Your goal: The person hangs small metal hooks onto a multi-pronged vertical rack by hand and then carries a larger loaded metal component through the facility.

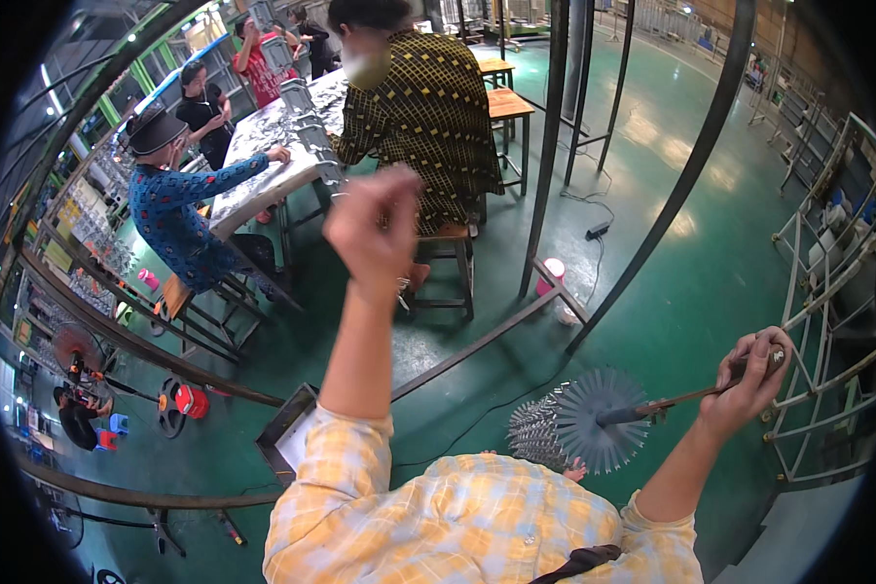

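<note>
My left hand is raised in front of me, its fingers curled together and blurred. Whatever it may pinch is too small or smeared to name. On the right, my right hand is wrapped round the end of a brownish rod. This rod runs leftward to the hub of a round grey rack with many thin radiating spokes. Small metal pieces hang in dense rows on the rack's left side.
Dark metal frame bars stand ahead and right. Co-workers sit and stand around a long table covered with small parts. A black tray is beside my left arm. A pink container, cables and a white rack stand farther right.
</note>
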Available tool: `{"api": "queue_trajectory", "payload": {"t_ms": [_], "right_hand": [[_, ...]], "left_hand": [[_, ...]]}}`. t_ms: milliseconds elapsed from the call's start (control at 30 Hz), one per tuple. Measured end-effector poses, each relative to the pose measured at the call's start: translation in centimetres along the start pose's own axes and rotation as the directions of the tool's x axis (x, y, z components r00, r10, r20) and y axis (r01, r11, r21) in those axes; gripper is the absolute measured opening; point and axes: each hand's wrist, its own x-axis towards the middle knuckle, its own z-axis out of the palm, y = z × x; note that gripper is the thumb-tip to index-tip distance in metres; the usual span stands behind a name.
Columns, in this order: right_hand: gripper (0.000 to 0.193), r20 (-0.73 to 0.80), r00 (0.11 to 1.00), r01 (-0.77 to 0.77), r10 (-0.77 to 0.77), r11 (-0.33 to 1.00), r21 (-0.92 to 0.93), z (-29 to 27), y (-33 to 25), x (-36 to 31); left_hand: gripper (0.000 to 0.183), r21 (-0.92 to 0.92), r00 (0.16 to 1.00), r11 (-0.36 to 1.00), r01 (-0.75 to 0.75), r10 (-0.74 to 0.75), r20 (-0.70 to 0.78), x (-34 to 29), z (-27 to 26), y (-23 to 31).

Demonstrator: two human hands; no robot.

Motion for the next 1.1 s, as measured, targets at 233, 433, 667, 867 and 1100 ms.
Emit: {"api": "queue_trajectory", "payload": {"t_ms": [233, 433, 667, 867, 1100], "right_hand": [[0.014, 0.029, 0.999, -0.019, 0.019, 1.000, 0.009, 0.5, -0.3, 0.0], [0.015, 0.051, 0.999, -0.010, 0.009, 1.000, 0.020, 0.0, -0.2, 0.0], [0.013, 0.057, 0.998, -0.011, 0.009, 1.000, 0.024, 0.1, -0.2, 0.1], [0.013, 0.054, 0.999, -0.001, 0.000, 1.000, 0.023, 0.3, -0.3, 0.2], [0.013, 0.047, 0.999, -0.025, 0.024, 1.000, 0.008, 0.0, 0.0, 0.2]], "left_hand": [[0.029, 0.556, 0.922, 0.830, -0.047, 0.251, -0.296, 16.5, -3.4, -5.5], [0.038, 0.729, 0.986, 0.672, 0.133, -0.018, -0.163, 20.5, -2.6, -7.0], [0.024, 0.823, 0.988, 0.560, 0.095, 0.049, -0.147, 21.4, -2.9, -8.5], [0.018, 0.814, 0.989, 0.581, 0.008, 0.114, -0.091, 21.7, -3.6, -8.2], [0.018, 0.759, 0.996, 0.646, -0.079, 0.085, 0.031, 22.9, -3.3, -8.2]]}}
